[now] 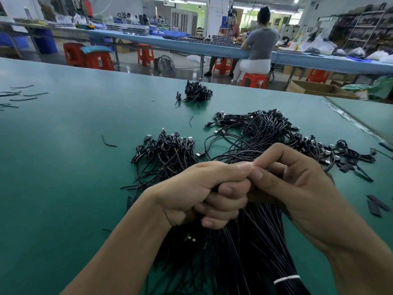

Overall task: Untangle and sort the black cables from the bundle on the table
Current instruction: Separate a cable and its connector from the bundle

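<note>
- Gripping the bundle point(244, 252) of black cables, the left hand point(204, 192) has its fingers curled tight round the upper end, just above the green tabletop point(63, 167).
- The right hand point(297, 184) touches the left; its grip is closed too, thumb and forefinger pinching strands at the top of the bundle.
- The bundle fans out from the hands toward the viewer, with a white tie point(286, 279) round part of it near the bottom edge.
- Beyond the hands lie a tangled pile point(168, 150) to the left and a big pile point(265, 128) to the right, whose strands run into the hands.
- A small pile point(196, 92) sits farther back, well apart.
- Loose offcuts point(21, 95) lie at far left; flat black strips point(376, 206) at right.
- A person point(258, 45) sits on a red stool point(254, 80) at another bench behind.
</note>
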